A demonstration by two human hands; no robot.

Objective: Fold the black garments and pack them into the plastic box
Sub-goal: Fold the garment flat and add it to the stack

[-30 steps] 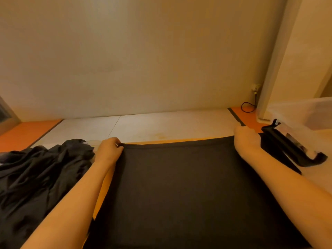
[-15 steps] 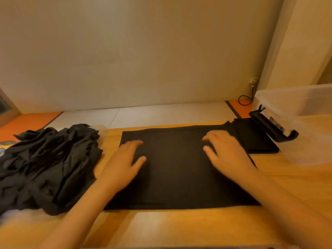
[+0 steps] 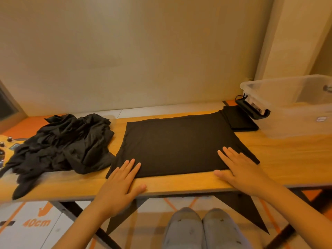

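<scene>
My left hand [image 3: 118, 184] and right hand [image 3: 240, 169] lie flat and well apart, fingers straight, pressing the near edge of a smooth rectangular black fabric garment [image 3: 177, 144] spread on the light wooden table [image 3: 287, 159]. To fold it well, I judge I should smooth out creases, then bring the edges together squarely. A crumpled heap of black garments [image 3: 62, 142] waits at my left. At my right stands a clear plastic box [image 3: 294, 105]; its walls are hazy and I cannot tell what is inside. A small folded black garment [image 3: 239, 119] lies just beside it.
</scene>
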